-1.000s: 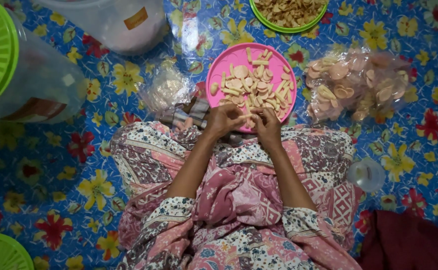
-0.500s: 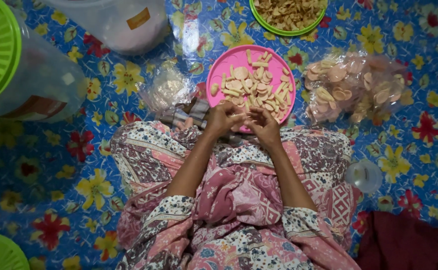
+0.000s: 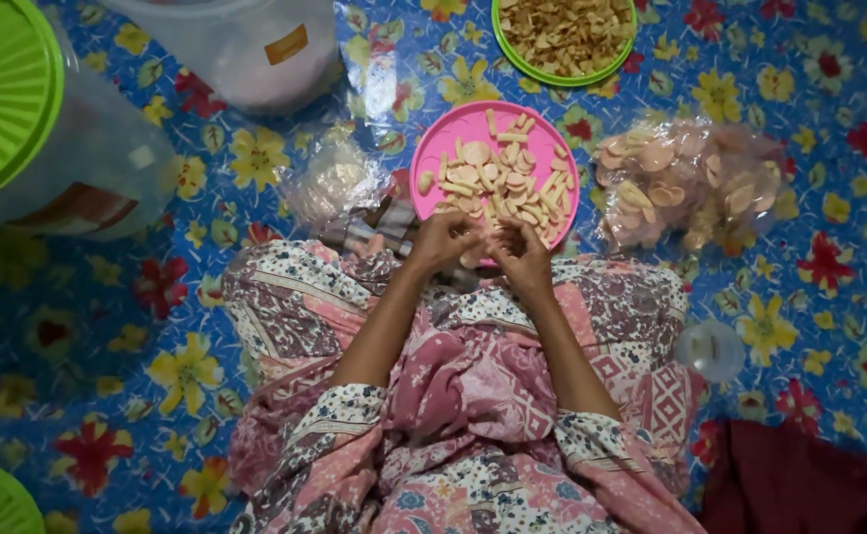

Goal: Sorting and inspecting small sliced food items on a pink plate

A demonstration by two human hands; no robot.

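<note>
Both hands meet at the near rim of the round pink plastic plate point(image 3: 443, 148), which sits at twelve o'clock from the person's lap. The left hand point(image 3: 441, 240) is curled in, fingers bent around something small and pale at the plate's six o'clock edge; the right hand point(image 3: 524, 252) is curled the same way just beside it, fingertips touching the left's. What exactly they pinch between them, I cannot tell. Pale sliced chips and sticks point(image 3: 498, 183) lie heaped on the plate. At three o'clock from the plate lies a clear plastic bag of round pale crackers point(image 3: 691, 188); at twelve, a green round bowl of small fried pieces point(image 3: 564, 35). At nine o'clock, a crumpled clear plastic wrapper point(image 3: 335, 183), and farther out a large clear tub with a green lid point(image 3: 18, 119). All of it rests on a blue flowered mat point(image 3: 799, 297)
</note>
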